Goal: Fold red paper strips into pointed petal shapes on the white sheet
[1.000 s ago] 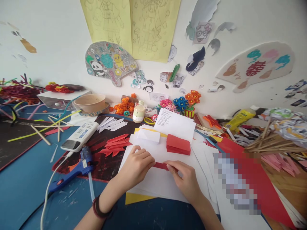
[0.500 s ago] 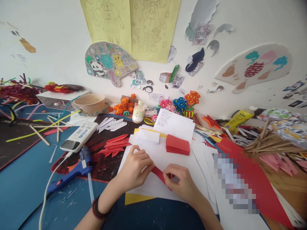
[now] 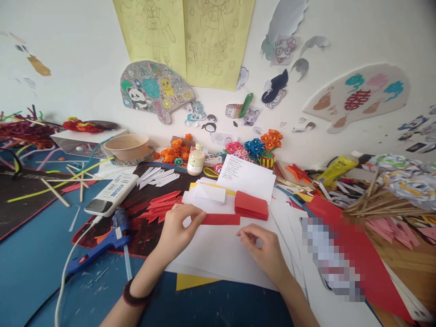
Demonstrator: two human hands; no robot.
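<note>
Between the thumb and fingers of my left hand (image 3: pixel 182 229) is the left end of a folded red paper strip (image 3: pixel 223 220). The strip lies level, its free end pointing right. My right hand (image 3: pixel 262 250) is just below and right of that end, apart from it, with its fingers curled and thumb and forefinger pinched together; nothing shows in them. Beneath both hands are white paper sheets (image 3: pixel 211 259). Right behind the strip stands a stack of red paper pieces (image 3: pixel 251 205). Folded red paper pieces (image 3: pixel 160 205) are piled beyond my left hand.
A blue glue gun (image 3: pixel 117 234) and a white power strip (image 3: pixel 112 193) with its cable lie at left. White folded papers (image 3: pixel 158 176), a bottle (image 3: pixel 195 160) and a handwritten sheet (image 3: pixel 247 175) are behind. Red card (image 3: pixel 368 259) and thin wooden sticks (image 3: pixel 364 204) lie at right.
The red strip has turned from slanting to level and moved up towards the stack. My right hand has let go of it; my left hand has shifted left, still holding it.
</note>
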